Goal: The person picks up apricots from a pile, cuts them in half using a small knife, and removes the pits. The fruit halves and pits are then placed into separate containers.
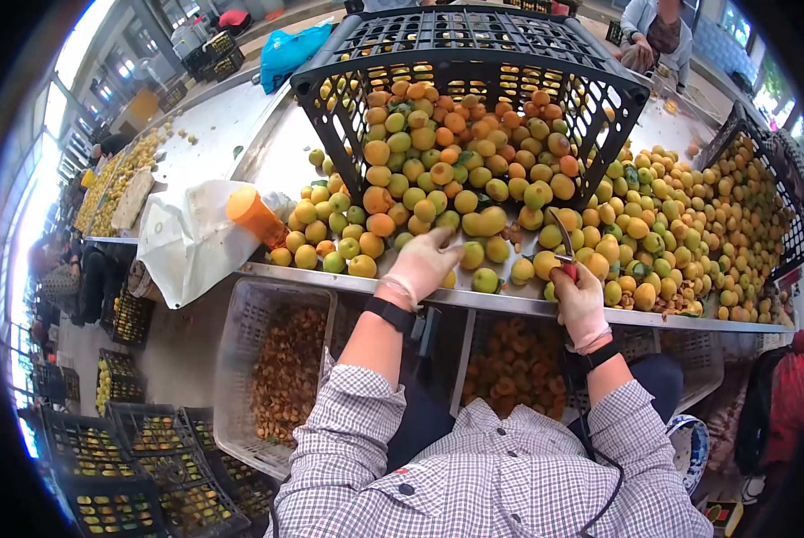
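Observation:
My left hand (426, 265), in a thin pale glove, reaches over the near edge of the metal table. Its fingers are stretched out and apart at the yellow-green apricots (484, 222), touching or almost touching the nearest ones. No fruit shows inside its grasp. Farther right, my gloved right hand (580, 300) is closed round the red handle of a knife with a curved blade (563, 235), which points up and away over the fruit. Between the hands a green apricot (485, 281) lies near the table edge.
A tipped black crate (474, 54) spills apricots onto the table. Below the metal edge (330, 280) stand a bin of brown pits (285, 377) and a bin of orange fruit pieces (518, 363). An orange cup (257, 215) lies on the left; a person (660, 36) sits opposite.

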A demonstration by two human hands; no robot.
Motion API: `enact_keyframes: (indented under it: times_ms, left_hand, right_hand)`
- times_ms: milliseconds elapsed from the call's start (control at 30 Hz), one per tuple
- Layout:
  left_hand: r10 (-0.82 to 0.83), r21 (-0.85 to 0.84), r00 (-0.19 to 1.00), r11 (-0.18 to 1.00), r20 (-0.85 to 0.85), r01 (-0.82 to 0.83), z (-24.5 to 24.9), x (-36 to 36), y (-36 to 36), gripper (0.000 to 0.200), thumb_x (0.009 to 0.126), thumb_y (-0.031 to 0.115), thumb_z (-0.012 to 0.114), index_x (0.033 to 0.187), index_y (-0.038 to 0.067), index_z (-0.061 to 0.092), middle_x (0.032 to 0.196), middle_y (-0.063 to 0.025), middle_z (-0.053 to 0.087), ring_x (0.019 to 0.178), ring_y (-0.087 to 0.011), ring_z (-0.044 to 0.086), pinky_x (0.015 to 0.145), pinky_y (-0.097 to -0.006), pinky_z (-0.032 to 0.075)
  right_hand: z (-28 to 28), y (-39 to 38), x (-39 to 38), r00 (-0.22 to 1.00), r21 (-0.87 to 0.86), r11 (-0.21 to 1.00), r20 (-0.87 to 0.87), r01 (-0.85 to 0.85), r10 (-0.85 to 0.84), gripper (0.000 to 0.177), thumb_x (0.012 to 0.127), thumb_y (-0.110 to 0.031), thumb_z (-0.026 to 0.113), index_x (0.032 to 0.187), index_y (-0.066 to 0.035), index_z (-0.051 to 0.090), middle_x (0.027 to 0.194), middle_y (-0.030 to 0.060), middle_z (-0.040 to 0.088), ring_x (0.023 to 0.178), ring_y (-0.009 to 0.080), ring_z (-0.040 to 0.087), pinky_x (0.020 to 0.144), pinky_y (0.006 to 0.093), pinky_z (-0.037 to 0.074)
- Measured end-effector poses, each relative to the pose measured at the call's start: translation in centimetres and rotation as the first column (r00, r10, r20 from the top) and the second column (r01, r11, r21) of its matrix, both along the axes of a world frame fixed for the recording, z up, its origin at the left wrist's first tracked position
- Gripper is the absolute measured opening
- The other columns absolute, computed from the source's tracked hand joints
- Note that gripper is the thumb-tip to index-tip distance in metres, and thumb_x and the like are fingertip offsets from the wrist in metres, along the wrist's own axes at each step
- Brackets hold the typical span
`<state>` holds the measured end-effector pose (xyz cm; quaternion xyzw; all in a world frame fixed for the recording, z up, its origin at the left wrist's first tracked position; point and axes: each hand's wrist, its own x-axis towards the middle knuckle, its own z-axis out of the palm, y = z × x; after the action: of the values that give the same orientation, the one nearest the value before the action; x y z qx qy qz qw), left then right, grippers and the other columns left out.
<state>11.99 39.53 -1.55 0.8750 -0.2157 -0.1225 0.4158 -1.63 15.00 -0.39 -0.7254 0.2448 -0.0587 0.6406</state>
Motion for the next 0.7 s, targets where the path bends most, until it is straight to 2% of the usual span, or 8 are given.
enact_keyframes:
  times_ms: [67,100,133,200,233,300,500,700]
  left_hand:
    - [0.123,-0.241,0.989,0.960,-0.083,-0.139,1.8,0.3,0.1,0.053,0.088,0.032,0.065,0.126,-0.005,0.060,0.121,-0.0279,0.064,0.115,-0.0361,0.062,0.096,-0.0373,0.050]
    - [0.239,-0.099,0.968,0.968,0.078,-0.231,3.5,0.8,0.6,0.051,0.087,0.030,0.066,0.123,-0.005,0.062,0.118,-0.0276,0.065,0.113,-0.0361,0.063,0.097,-0.0371,0.049]
    - [0.340,-0.207,0.936,0.925,0.085,-0.318,0.3,3.6,1.9,0.048,0.086,0.028,0.066,0.121,-0.006,0.063,0.114,-0.0271,0.067,0.109,-0.0386,0.064,0.096,-0.0392,0.050]
    - [0.424,-0.063,0.793,0.894,0.437,-0.443,0.8,6.0,4.0,0.045,0.085,0.027,0.066,0.119,-0.003,0.064,0.114,-0.0255,0.067,0.108,-0.0402,0.063,0.096,-0.0451,0.049]
    - [0.434,0.108,0.782,0.842,0.447,-0.529,0.2,7.5,5.1,0.052,0.084,0.027,0.067,0.128,0.000,0.059,0.118,-0.0249,0.066,0.110,-0.0400,0.062,0.097,-0.0448,0.048]
    - [0.402,0.282,0.850,0.819,0.340,-0.500,-0.3,9.1,5.8,0.059,0.081,0.028,0.072,0.131,0.002,0.055,0.118,-0.0245,0.065,0.110,-0.0402,0.062,0.097,-0.0450,0.049]
    - [0.345,0.373,0.908,0.831,0.237,-0.413,-1.4,11.0,6.1,0.062,0.073,0.027,0.079,0.126,0.003,0.057,0.116,-0.0241,0.066,0.111,-0.0395,0.062,0.096,-0.0450,0.049]
    - [0.295,0.191,0.919,0.917,0.263,-0.350,-1.5,10.3,6.6,0.061,0.072,0.025,0.077,0.126,0.003,0.058,0.113,-0.0231,0.067,0.110,-0.0373,0.062,0.095,-0.0429,0.049]
  right_hand:
    - [-0.8,-0.2,-0.1,0.998,0.051,0.999,0.066,0.006,-0.009,0.019,0.092,-0.017,0.064,0.102,0.000,0.066,0.072,-0.0033,0.057,0.060,0.0049,0.048,0.052,0.0230,0.037]
    - [-1.0,-0.4,-0.1,0.998,0.052,0.999,0.063,0.009,-0.012,0.019,0.092,-0.017,0.064,0.102,0.000,0.066,0.072,-0.0033,0.057,0.060,0.0049,0.048,0.052,0.0230,0.037]
    - [-1.2,-0.5,0.0,0.997,0.033,0.999,0.070,0.005,-0.008,0.019,0.092,-0.016,0.064,0.102,0.000,0.066,0.072,-0.0034,0.057,0.060,0.0050,0.048,0.052,0.0231,0.038]
    - [-1.4,-0.5,0.0,0.997,0.021,1.000,0.082,0.007,-0.009,0.019,0.092,-0.015,0.064,0.103,0.000,0.066,0.072,-0.0034,0.057,0.061,0.0051,0.048,0.053,0.0233,0.038]
    - [-1.4,-0.4,0.0,0.995,0.039,0.999,0.098,0.009,-0.013,0.019,0.092,-0.016,0.064,0.103,0.000,0.066,0.072,-0.0033,0.057,0.061,0.0051,0.048,0.053,0.0233,0.038]
    - [-1.4,-0.4,0.0,0.993,0.056,0.998,0.114,0.018,-0.025,0.020,0.092,-0.016,0.064,0.104,0.001,0.066,0.072,-0.0032,0.057,0.061,0.0051,0.047,0.053,0.0233,0.039]
    - [-0.7,-0.3,-0.2,0.998,0.047,0.999,0.058,0.010,-0.013,0.021,0.092,-0.018,0.065,0.104,0.000,0.065,0.071,-0.0029,0.056,0.056,0.0057,0.047,0.049,0.0233,0.038]
    - [-0.3,-0.3,-0.4,0.997,0.070,0.997,0.075,-0.012,0.007,0.021,0.093,-0.019,0.065,0.103,-0.001,0.066,0.069,-0.0030,0.056,0.051,0.0058,0.046,0.044,0.0236,0.036]
